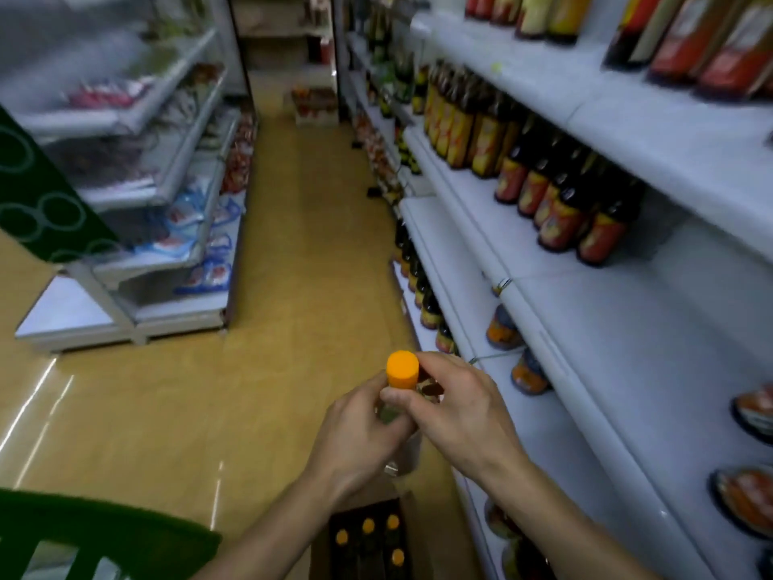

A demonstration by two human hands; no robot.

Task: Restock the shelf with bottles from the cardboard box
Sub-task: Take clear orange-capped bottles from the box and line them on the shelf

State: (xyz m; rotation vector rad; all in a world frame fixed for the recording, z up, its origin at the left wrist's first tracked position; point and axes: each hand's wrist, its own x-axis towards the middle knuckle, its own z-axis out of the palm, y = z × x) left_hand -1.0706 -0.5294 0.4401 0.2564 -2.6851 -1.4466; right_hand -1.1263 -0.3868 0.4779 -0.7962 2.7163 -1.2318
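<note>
Bottom edge, nearest: cardboard box [321, 565] open on the floor, just beside the foot of the right-hand shelving; inside it, dark boxed bottles [368, 526] stand upright, five orange caps visible. Green plastic chair [104, 533] at lower left, partly cut off. Above the box, both hands hold one bottle [401, 383] upright in mid-air over the floor, orange cap on top, clear of the shelves. Left hand [359, 437]: fingers curled round the bottle's upper body from the left. Right hand [456, 412]: thumb and fingers pinched on the neck just under the cap. Lower part of the bottle looks clear, but blurred. To the right, white shelf [606, 328], near stretch bare; under it, orange-labelled jars [529, 372], detail blurred. Further along the same shelf, rows of dark bottles with red-orange labels [560, 215], then taller ones with yellow labels [460, 131]. Top tier carries red-labelled bottles [711, 48]. Tan glossy floor [293, 244] runs down the aisle. Left side: green panel with a ring pattern [37, 194], then a white rack [167, 169] of blue-and-red packets [196, 240]. Far end of the aisle: a stack of goods [316, 106] on the floor, too blurred to identify.
</note>
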